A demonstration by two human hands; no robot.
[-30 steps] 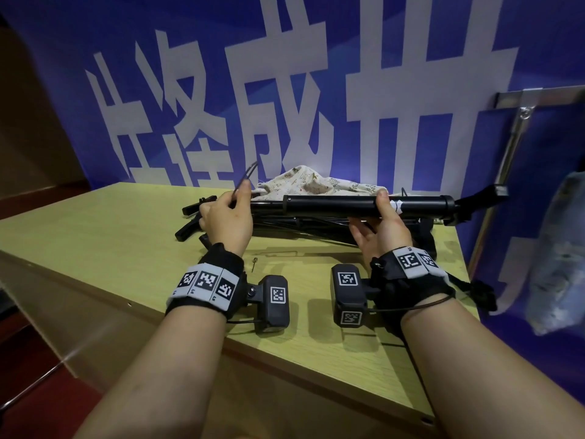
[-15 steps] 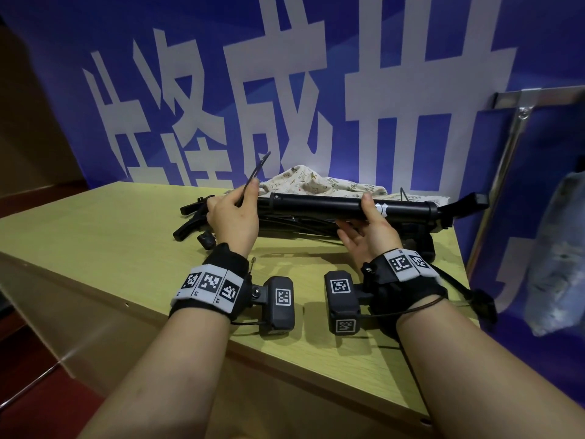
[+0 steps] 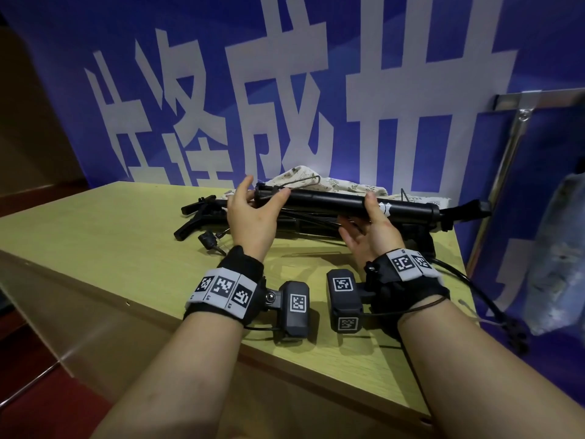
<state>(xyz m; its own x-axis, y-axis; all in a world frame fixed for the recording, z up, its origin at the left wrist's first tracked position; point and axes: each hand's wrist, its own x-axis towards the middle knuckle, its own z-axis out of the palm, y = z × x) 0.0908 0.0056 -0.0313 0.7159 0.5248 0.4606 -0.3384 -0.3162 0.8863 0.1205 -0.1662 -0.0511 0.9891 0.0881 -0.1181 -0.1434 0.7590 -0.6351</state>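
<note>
- The banner [image 3: 285, 90] fills the background, as it did half a second ago.
- The table [image 3: 126, 248] carries everything; nothing on its bare near part has shifted.
- The tube [image 3: 326, 201] is a long black cylinder held level just above the table's far side, in front of the cloth [image 3: 342, 185]. It looks stiff and smooth, probably moderately heavy, and may slip in a loose grasp. It is best taken with two hands set well apart, one near each end, so it cannot tip.
- The frame [image 3: 196, 220] of black legs and thin rods lies beneath the tube and seems joined to it. The rods look bendable, so lift by the tube rather than by them.
- The right hand [image 3: 370, 236] is clamped on the tube right of its middle, thumb over the top and fingers underneath. Its grasp is much the same as before.
- The left hand [image 3: 250, 223] has its thumb laid on the tube's left end and its fingers lifted behind that end. I cannot tell whether they close on it. Half a second ago this hand was pinching the wire upright.
- The wire [image 3: 311, 177] now lies bent over the tube's left end, released from the pinch.
</note>
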